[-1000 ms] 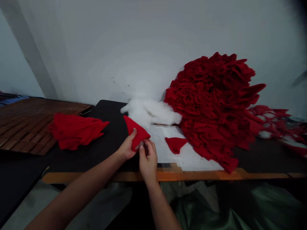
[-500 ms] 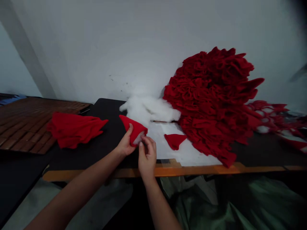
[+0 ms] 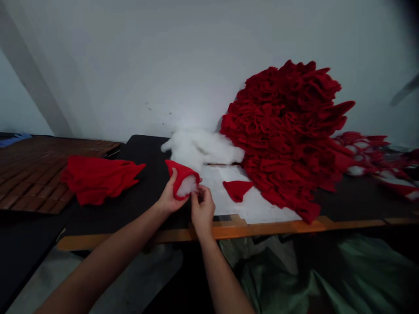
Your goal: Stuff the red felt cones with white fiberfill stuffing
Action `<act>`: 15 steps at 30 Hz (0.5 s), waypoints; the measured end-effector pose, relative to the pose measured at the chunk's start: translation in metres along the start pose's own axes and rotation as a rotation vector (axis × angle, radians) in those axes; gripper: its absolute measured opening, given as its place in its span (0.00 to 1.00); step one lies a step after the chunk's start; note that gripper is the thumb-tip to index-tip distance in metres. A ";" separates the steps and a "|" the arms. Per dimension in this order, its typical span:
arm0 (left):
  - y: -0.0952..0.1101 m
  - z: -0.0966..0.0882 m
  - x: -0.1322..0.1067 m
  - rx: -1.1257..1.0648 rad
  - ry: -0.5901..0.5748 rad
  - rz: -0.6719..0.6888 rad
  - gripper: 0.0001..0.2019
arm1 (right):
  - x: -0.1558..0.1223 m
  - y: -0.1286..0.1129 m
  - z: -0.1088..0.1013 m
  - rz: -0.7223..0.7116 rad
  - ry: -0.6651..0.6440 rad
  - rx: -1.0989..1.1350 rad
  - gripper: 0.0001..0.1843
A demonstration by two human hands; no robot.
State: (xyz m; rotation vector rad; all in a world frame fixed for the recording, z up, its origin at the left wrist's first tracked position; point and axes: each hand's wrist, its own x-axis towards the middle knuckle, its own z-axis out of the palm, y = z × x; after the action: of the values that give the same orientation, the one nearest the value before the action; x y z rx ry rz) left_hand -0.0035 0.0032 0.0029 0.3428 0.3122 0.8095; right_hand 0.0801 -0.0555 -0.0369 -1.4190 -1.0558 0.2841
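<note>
A small red cone-shaped felt hat (image 3: 178,172) is in my left hand (image 3: 169,197), its thumb on the near side and the other fingers mostly hidden behind it. The hat's point is up and to the left, and its open mouth faces me. White fluffy stuffing (image 3: 187,186) fills that mouth. At the right edge of the opening, my right hand (image 3: 203,209) has its fingers curled and the fingertips pinched on the stuffing. Another red felt cone (image 3: 238,190) lies flat on the white sheet (image 3: 258,209), to the right of my hands.
Behind my hands sits a mound of white stuffing (image 3: 203,148). A tall heap of red felt pieces (image 3: 284,131) rises on the right, with red and white items (image 3: 360,152) beyond it. At left are a red felt stack (image 3: 101,179) and a brown woven mat (image 3: 36,174). Tape covers the table's front edge (image 3: 278,227).
The hat has turned so its mouth faces me more, and more stuffing shows inside. My right hand has shifted slightly right. The whole view has moved a little.
</note>
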 end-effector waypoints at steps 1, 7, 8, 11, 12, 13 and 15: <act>-0.001 0.000 0.000 0.008 0.010 0.013 0.27 | 0.002 0.000 0.000 -0.006 0.000 -0.014 0.07; -0.008 0.001 0.001 0.022 0.034 0.025 0.26 | 0.010 -0.007 0.000 -0.240 0.070 -0.163 0.07; -0.009 0.001 0.001 0.015 0.028 0.018 0.26 | 0.011 -0.008 0.001 -0.269 0.079 -0.206 0.08; -0.008 0.002 0.001 -0.005 0.047 0.018 0.25 | 0.013 -0.008 0.002 -0.281 0.096 -0.270 0.09; -0.007 0.002 0.001 -0.007 0.056 0.023 0.25 | 0.012 -0.009 0.001 -0.279 0.100 -0.251 0.09; -0.006 0.002 0.001 -0.003 0.062 0.026 0.26 | 0.009 -0.011 0.000 -0.287 0.102 -0.216 0.09; -0.005 0.002 0.002 0.024 0.067 0.009 0.27 | 0.002 -0.014 -0.002 -0.334 0.069 -0.134 0.10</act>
State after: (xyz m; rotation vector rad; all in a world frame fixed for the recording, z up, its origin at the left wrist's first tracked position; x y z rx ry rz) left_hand 0.0018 0.0006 0.0024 0.3399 0.3838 0.8280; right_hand 0.0774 -0.0583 -0.0228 -1.3335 -1.2518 -0.0785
